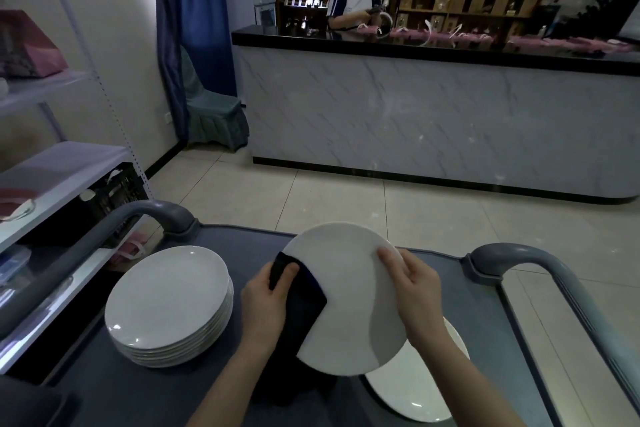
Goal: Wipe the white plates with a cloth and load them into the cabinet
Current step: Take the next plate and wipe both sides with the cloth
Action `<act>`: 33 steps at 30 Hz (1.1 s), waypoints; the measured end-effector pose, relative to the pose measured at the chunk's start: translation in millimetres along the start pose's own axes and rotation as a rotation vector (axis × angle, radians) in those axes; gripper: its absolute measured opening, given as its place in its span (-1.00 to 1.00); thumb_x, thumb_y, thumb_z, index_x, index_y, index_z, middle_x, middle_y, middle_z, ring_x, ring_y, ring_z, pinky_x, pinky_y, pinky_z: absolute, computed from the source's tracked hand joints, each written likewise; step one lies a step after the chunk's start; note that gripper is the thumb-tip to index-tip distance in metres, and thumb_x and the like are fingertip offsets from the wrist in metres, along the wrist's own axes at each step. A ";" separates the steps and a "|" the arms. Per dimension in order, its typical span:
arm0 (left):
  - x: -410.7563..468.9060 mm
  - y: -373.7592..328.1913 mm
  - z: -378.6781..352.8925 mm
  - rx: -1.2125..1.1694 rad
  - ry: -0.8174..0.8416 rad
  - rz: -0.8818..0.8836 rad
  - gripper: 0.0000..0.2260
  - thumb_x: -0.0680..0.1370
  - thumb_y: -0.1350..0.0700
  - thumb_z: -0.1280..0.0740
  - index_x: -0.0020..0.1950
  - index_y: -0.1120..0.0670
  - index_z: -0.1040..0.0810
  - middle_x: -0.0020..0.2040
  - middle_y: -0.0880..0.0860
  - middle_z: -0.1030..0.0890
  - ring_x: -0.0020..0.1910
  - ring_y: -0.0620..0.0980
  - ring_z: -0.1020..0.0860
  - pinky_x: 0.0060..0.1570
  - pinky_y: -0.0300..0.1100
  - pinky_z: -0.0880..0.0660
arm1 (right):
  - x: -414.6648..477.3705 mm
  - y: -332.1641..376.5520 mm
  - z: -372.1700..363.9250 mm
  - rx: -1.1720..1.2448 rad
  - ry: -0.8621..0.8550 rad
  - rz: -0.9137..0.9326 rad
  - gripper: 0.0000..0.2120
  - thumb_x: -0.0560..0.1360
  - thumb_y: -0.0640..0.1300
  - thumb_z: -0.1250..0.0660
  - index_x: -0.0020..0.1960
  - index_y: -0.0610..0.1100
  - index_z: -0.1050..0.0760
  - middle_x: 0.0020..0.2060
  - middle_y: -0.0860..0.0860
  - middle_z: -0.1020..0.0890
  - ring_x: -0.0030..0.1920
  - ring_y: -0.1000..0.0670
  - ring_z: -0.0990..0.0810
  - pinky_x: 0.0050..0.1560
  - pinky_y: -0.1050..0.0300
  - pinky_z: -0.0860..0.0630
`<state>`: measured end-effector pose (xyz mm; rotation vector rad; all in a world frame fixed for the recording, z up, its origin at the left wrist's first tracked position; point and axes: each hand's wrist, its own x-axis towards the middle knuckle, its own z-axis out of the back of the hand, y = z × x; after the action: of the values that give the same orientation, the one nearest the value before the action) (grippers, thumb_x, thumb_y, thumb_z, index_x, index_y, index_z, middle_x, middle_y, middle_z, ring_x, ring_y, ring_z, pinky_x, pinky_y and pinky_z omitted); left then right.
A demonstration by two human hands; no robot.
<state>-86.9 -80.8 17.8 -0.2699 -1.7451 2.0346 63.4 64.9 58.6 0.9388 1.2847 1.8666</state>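
I hold a white plate (349, 302) tilted above the grey cart top (485, 340). My right hand (412, 291) grips its right rim, fingers curled over the edge. My left hand (268, 295) holds a dark cloth (304, 302) against the plate's left side, fingers wrapped around the cloth's upper edge. The cloth hangs down below the plate. A stack of several white plates (169, 305) sits on the cart to the left. Another white plate (426, 381) lies on the cart under the held one, partly hidden by my right forearm.
Grey cart handles rise at the left (152, 215) and right (540, 263). A white shelf unit (59, 166) with a black crate stands to the left. Across the tiled floor is a marble-fronted counter (415, 114) with a person behind it.
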 end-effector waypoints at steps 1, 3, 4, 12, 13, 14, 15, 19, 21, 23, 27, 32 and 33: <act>-2.1 2.8 0.9 0.004 0.002 0.022 -0.78 0.56 0.01 -0.37 -0.26 0.07 -0.56 -0.31 0.07 -0.60 -0.36 -0.15 -0.46 -0.36 -0.32 -0.38 | -2.1 -4.3 -0.6 0.004 -0.003 -0.040 -0.65 0.51 0.12 -0.33 -0.26 -0.14 -0.51 -0.42 -0.03 -0.48 -0.38 0.11 -0.38 -0.29 0.14 -0.32; 0.1 3.6 3.9 0.033 0.042 0.007 -0.76 0.55 0.02 -0.38 -0.27 0.10 -0.56 -0.32 0.08 -0.60 -0.37 -0.14 -0.45 -0.36 -0.28 -0.38 | -3.2 -9.4 2.7 -0.024 0.020 -0.032 -0.65 0.53 0.12 -0.34 -0.25 -0.15 -0.52 -0.38 -0.09 -0.52 -0.38 0.11 -0.40 -0.30 0.17 -0.35; 3.7 1.2 5.1 0.056 0.071 -0.024 -0.77 0.55 0.03 -0.40 -0.27 0.10 -0.56 -0.33 0.07 -0.60 -0.37 -0.14 -0.44 -0.35 -0.24 -0.40 | -1.3 -9.1 5.4 -0.049 0.043 0.004 -0.64 0.53 0.12 -0.34 -0.25 -0.15 -0.51 -0.38 -0.09 -0.53 -0.39 0.13 -0.40 -0.33 0.24 -0.34; 23.6 -27.3 -7.6 0.247 0.344 -0.248 -0.75 0.48 0.03 -0.48 -0.36 -0.11 -0.51 -0.44 -0.15 -0.51 -0.42 -0.26 -0.42 -0.36 -0.35 -0.30 | 10.7 7.7 0.0 -0.311 0.309 0.293 -0.67 0.55 0.00 -0.37 -0.37 0.21 -0.46 -0.45 0.22 -0.51 -0.39 0.23 -0.45 -0.33 0.38 -0.31; 24.0 -24.1 -5.8 0.235 0.257 -0.224 -0.76 0.48 0.04 -0.48 -0.34 -0.03 -0.52 -0.44 -0.10 -0.51 -0.42 -0.23 -0.40 -0.36 -0.31 -0.31 | 9.7 5.7 0.1 -0.254 0.246 0.250 -0.68 0.55 0.01 -0.38 -0.37 0.15 -0.48 -0.47 0.19 -0.50 -0.40 0.22 -0.42 -0.34 0.37 -0.31; 23.0 -20.3 -3.7 0.209 0.165 -0.185 -0.77 0.49 0.05 -0.47 -0.33 0.05 -0.53 -0.43 -0.05 -0.52 -0.42 -0.21 -0.40 -0.36 -0.28 -0.32 | 7.4 2.0 -0.5 -0.181 0.165 0.191 -0.70 0.55 0.02 -0.38 -0.36 0.07 -0.49 -0.47 0.17 -0.48 -0.41 0.21 -0.40 -0.36 0.35 -0.30; 20.5 -16.7 -2.4 0.160 0.077 -0.129 -0.77 0.50 0.04 -0.46 -0.31 0.09 -0.54 -0.41 -0.01 -0.55 -0.42 -0.20 -0.40 -0.36 -0.26 -0.34 | 4.3 -2.1 -2.8 -0.102 0.077 0.121 -0.69 0.54 0.04 -0.38 -0.35 0.00 -0.49 -0.47 0.15 -0.46 -0.42 0.20 -0.38 -0.37 0.34 -0.30; 7.0 -4.4 -5.4 0.040 -0.128 0.102 -0.71 0.51 -0.01 -0.44 -0.33 0.11 -0.52 -0.41 0.01 -0.55 -0.40 -0.14 -0.43 -0.32 -0.20 -0.38 | -12.0 -15.4 -16.2 0.128 -0.155 -0.164 -0.62 0.55 0.06 -0.34 -0.38 -0.08 -0.43 -0.50 0.12 -0.39 -0.45 0.15 -0.33 -0.36 0.22 -0.30; 5.9 -0.3 -3.3 0.023 -0.096 0.119 -0.71 0.51 0.00 -0.44 -0.34 0.11 -0.52 -0.43 -0.03 -0.54 -0.40 -0.12 -0.41 -0.34 -0.21 -0.38 | -12.4 -17.6 -13.3 0.116 -0.105 -0.182 -0.64 0.56 0.06 -0.34 -0.35 -0.09 -0.44 -0.49 0.09 -0.42 -0.45 0.15 -0.35 -0.33 0.15 -0.32; 10.2 -1.9 1.5 0.029 -0.044 0.052 -0.72 0.51 0.03 -0.44 -0.37 0.06 -0.51 -0.45 -0.06 -0.54 -0.43 -0.17 -0.40 -0.39 -0.30 -0.35 | -3.7 -13.1 -2.5 0.020 0.011 -0.114 -0.73 0.55 0.06 -0.35 -0.28 -0.03 -0.53 -0.41 0.06 -0.55 -0.40 0.15 -0.45 -0.30 0.14 -0.38; 25.1 -15.5 -0.6 0.180 0.199 -0.165 -0.74 0.44 0.00 -0.50 -0.36 0.05 -0.52 -0.41 -0.02 -0.54 -0.42 -0.22 -0.41 -0.36 -0.31 -0.32 | 22.4 7.4 11.3 -0.210 0.325 0.089 -0.88 0.50 0.09 -0.39 -0.19 0.10 -0.60 -0.34 0.09 -0.64 -0.31 0.16 -0.55 -0.28 0.29 -0.41; 24.3 -18.0 -15.1 0.220 0.300 -0.212 -0.76 0.44 0.03 -0.51 -0.33 0.08 -0.53 -0.41 0.00 -0.51 -0.42 -0.23 -0.40 -0.34 -0.28 -0.32 | 26.1 6.8 -1.6 -0.371 0.440 0.275 -0.73 0.56 0.04 -0.34 -0.29 0.00 -0.51 -0.41 0.08 -0.54 -0.36 0.20 -0.44 -0.31 0.30 -0.32; 23.3 -14.8 -14.5 0.201 0.233 -0.183 -0.74 0.46 0.04 -0.50 -0.33 0.11 -0.51 -0.42 0.01 -0.50 -0.43 -0.21 -0.39 -0.36 -0.27 -0.31 | 24.5 2.8 -0.5 -0.313 0.378 0.262 -0.74 0.55 0.02 -0.36 -0.30 0.01 -0.52 -0.40 0.08 -0.54 -0.37 0.21 -0.44 -0.32 0.32 -0.32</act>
<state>-98.2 -55.9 32.8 -0.2617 -1.3641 1.9414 50.1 84.5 65.7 0.6289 1.0637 2.4540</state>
